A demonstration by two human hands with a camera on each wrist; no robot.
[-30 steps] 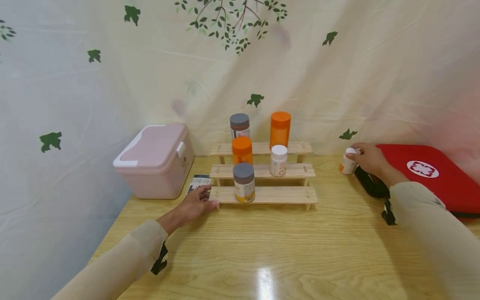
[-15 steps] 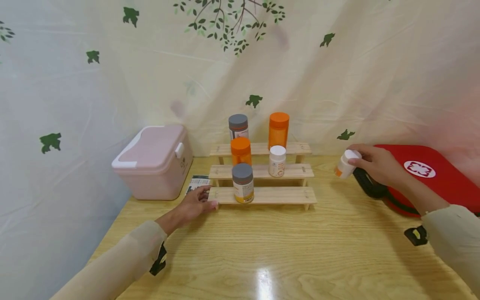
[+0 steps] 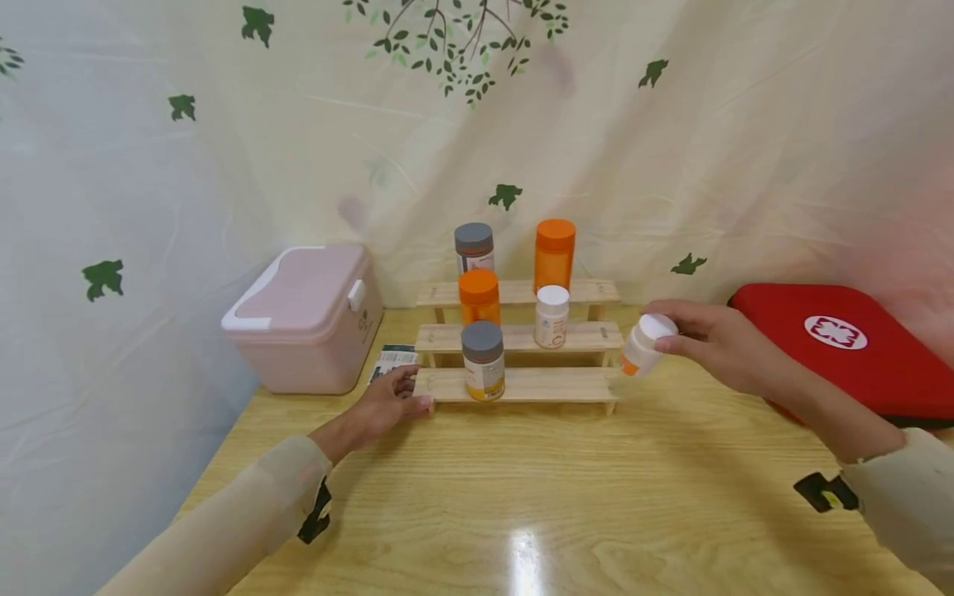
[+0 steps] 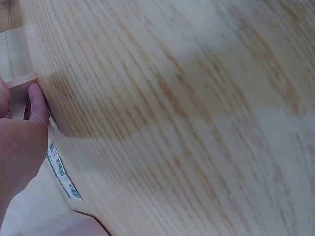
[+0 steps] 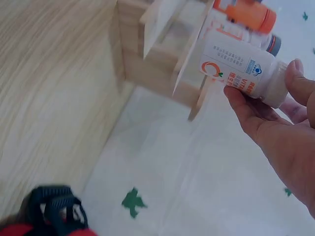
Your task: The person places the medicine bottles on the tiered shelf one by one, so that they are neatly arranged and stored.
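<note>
My right hand [image 3: 734, 348] holds a white pill bottle [image 3: 647, 343] by its cap end, tilted in the air just right of the wooden tiered rack [image 3: 559, 385]. Its orange-marked label faces the right wrist camera, where the bottle [image 5: 241, 69] lies between thumb and fingers. At the rack's left end, my left hand [image 3: 382, 406] grips the lowest step, thumb in front and fingers behind. On the rack stand a grey-capped bottle [image 3: 484, 362] on the lowest step, an orange bottle [image 3: 479, 298] and a white bottle [image 3: 551, 316] on the middle one, and two bottles on top.
A pink lidded box [image 3: 305, 319] stands on the table at the left, with a printed packet [image 3: 393, 360] beside it. To the right lies a red first-aid bag [image 3: 842, 348] with a black handle [image 5: 54, 206]. A patterned curtain [image 3: 417, 141] hangs behind.
My right hand has lifted the white pill bottle from beside the red bag and carried it left toward the rack, tilting it. The left hand stays at the rack's end.
</note>
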